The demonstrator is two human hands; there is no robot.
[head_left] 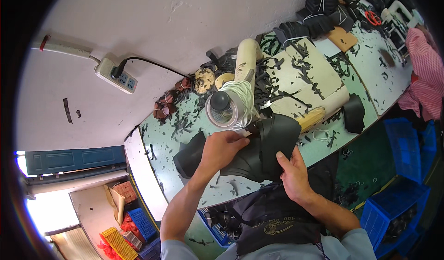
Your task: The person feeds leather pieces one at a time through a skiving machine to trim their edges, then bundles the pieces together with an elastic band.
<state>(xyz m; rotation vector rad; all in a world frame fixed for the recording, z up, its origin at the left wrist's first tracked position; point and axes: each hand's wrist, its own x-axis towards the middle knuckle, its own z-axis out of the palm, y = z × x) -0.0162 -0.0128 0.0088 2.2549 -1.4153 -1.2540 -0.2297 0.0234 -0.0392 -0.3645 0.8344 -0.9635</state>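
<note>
In both hands is a thin, smooth black sheet piece (277, 137), which looks like leather or a similar material, bent over the near edge of the work table. My right hand (296, 174) grips its right side, thumb on top and fingers underneath. On the left, my left hand (224, 151) is closed with thumb and fingers pressed together at the sheet's far edge, close beneath a cream machine (319, 100). Its fingertips are partly hidden. More black pieces (192, 153) lie under and beside my left wrist.
White cord (243, 98) is wound around a round cup on the machine. Black scraps litter the table (159, 135). Bundled black pieces (319, 1) are stacked at the back right. A power strip (116, 76) hangs on the wall. Blue crates (395, 209) stand at lower right.
</note>
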